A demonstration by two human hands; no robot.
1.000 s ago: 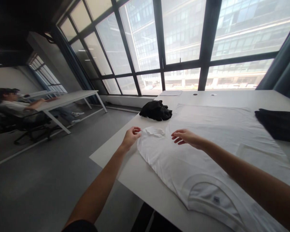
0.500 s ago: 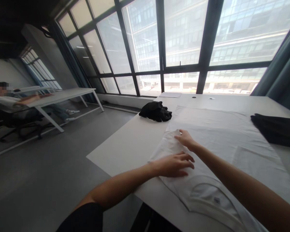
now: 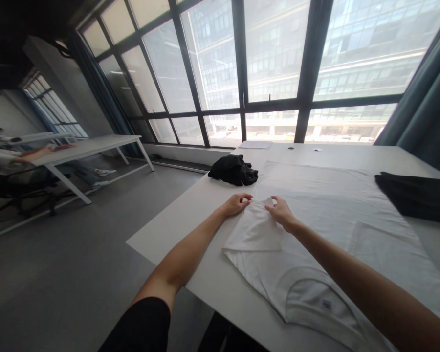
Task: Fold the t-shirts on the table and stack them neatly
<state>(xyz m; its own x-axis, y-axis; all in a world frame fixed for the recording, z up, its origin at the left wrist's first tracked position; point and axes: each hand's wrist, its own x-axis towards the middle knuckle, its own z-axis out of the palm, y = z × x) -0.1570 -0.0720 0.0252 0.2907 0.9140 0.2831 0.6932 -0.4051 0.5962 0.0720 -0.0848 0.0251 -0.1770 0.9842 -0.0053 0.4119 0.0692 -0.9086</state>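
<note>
A white T-shirt (image 3: pixel 315 210) lies spread on the white table, its round neckline toward me and a small dark label inside the collar. Its left sleeve (image 3: pixel 258 234) is folded inward over the body. My right hand (image 3: pixel 279 211) pinches the raised edge of that sleeve between thumb and fingers. My left hand (image 3: pixel 236 204) is at the shirt's left edge, fingers bent and thumb close to the fingertips. Whether cloth is between those fingertips I cannot make out.
A crumpled black cloth (image 3: pixel 232 169) lies beyond my left hand. Another dark cloth (image 3: pixel 418 195) is at the right. The white table (image 3: pixel 168 232) ends at the left above grey floor. A seated person (image 3: pixel 7 156) is at another table (image 3: pixel 95 143). Tall windows stand behind.
My left hand has moved away from me and left, from over the sleeve to the shirt's left edge, and its fingers have drawn together. My right hand still pinches the sleeve edge.
</note>
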